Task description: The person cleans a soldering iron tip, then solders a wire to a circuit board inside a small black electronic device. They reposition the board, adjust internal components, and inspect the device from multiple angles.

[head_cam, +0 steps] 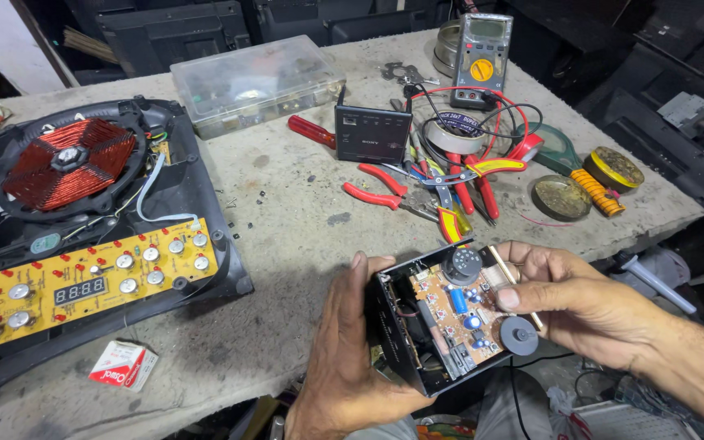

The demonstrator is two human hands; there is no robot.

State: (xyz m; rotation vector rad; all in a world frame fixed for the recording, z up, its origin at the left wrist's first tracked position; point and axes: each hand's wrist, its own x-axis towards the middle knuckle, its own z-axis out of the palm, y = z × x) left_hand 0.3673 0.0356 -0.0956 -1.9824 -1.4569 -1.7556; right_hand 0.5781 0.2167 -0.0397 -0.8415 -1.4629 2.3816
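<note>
Right now I have both hands around a small opened black box [437,326], held just off the near edge of the concrete bench [287,236] with its circuit board [454,314] facing up. My left hand [344,342] grips the box's left side, fingers curled underneath and the thumb pressed up along its wall. My right hand [568,297] holds the right side, the thumb lying across the board's edge near a round grey knob [519,335], the other fingers wrapped behind the case.

On the bench beyond the box lie red-handled pliers [385,191] and a tangle of other hand tools, a roll of tape [458,130], and a multimeter [481,57] with red and black leads. A small black panel [372,134] stands upright near a red screwdriver [311,130] and a clear plastic box [258,81]. Well to the left sits an opened induction cooker [83,236] with its copper coil [67,163] and yellow control board [83,281] exposed; a small red and white packet [122,364] lies just in front of it.
</note>
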